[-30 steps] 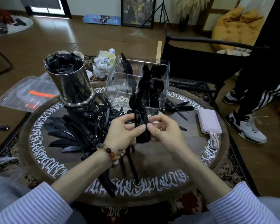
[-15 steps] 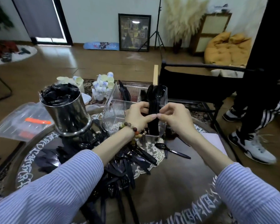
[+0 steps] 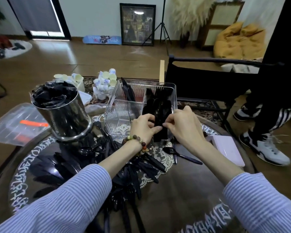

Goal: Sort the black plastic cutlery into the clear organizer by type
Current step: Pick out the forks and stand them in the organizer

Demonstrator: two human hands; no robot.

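Because the bundle of black spoons (image 3: 160, 121) you pinch between both hands is light, smooth plastic that will likely fan out or slide if squeezed unevenly, keep hold at mid-handle where the stack is flattest, and expect the thin stems to flex or snap rather than bend far. Your left hand (image 3: 144, 126) and right hand (image 3: 183, 126) each curl fingertips round that stack, which stands bowls-up in the near-right compartment of the clear organizer (image 3: 118, 105), at twelve o'clock on the round table (image 3: 183, 190). Loose cutlery (image 3: 133, 174) lies heaped toward seven o'clock, one stray spoon (image 3: 180, 154) at three.
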